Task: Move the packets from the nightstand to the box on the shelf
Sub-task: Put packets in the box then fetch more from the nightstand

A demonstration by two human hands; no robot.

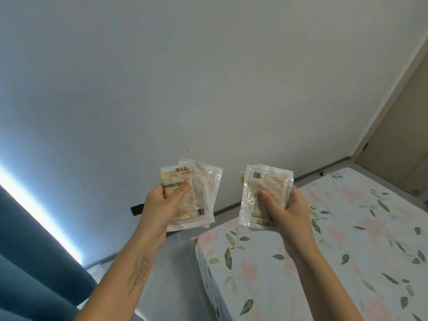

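My left hand [163, 206] grips a small stack of clear hand-warmer packets [196, 181], fanned so a second packet's edge shows behind the front one, thumb pressed on the front. My right hand [286, 212] holds another bunch of packets [266, 179], barcode side facing me, thumb across the middle. Both bunches are raised in front of a bare white wall, roughly level, a short gap between them. The nightstand, the shelf and the box are out of view.
A bed with a floral leaf-print cover [335, 239] fills the lower right. A teal curtain [34, 262] with bright daylight at its edge hangs at the lower left. A door [398, 140] stands at the far right. Pale floor [176, 274] runs between curtain and bed.
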